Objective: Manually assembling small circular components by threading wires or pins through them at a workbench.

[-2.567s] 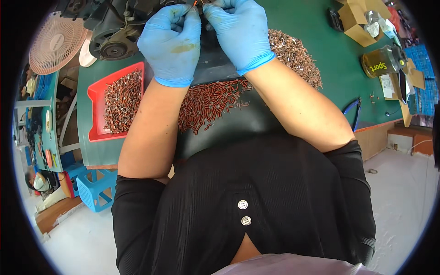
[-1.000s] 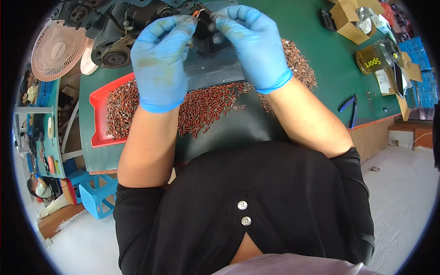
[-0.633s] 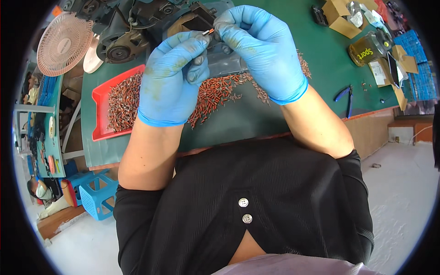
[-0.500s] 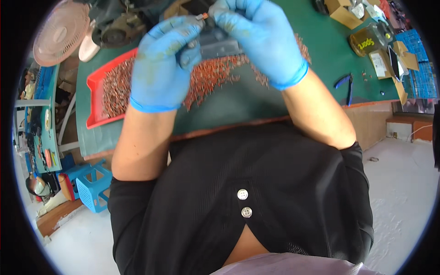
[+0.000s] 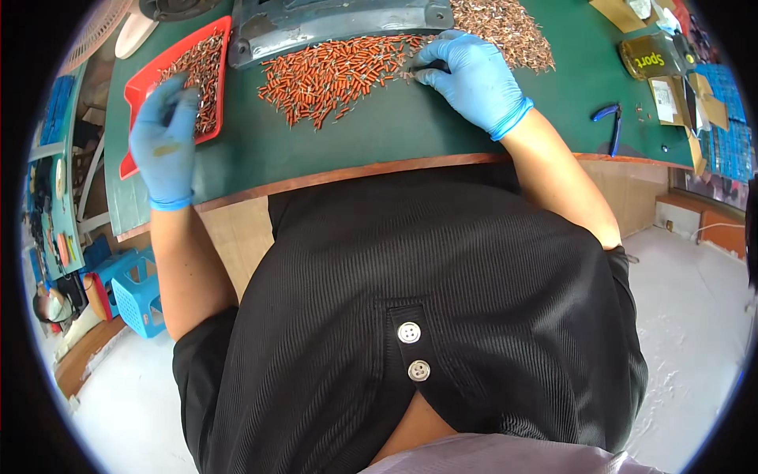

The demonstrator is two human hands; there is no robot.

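The right hand (image 5: 472, 77), in a blue glove, lies on the green tabletop (image 5: 410, 134) with its fingertips pinched at the right end of a heap of small orange cylindrical parts (image 5: 335, 75); that heap runs left to right, stretching away to the left of this hand, just in front of a grey metal housing (image 5: 332, 24). The left hand (image 5: 166, 138), also in a blue glove, is farther off, its fingers loosely spread over the near edge of a red plastic tray (image 5: 136, 126) filled with similar brownish parts; whether it holds one, I cannot tell. Blue-handled pliers (image 5: 612, 126) lie well to the right, a pale floor below.
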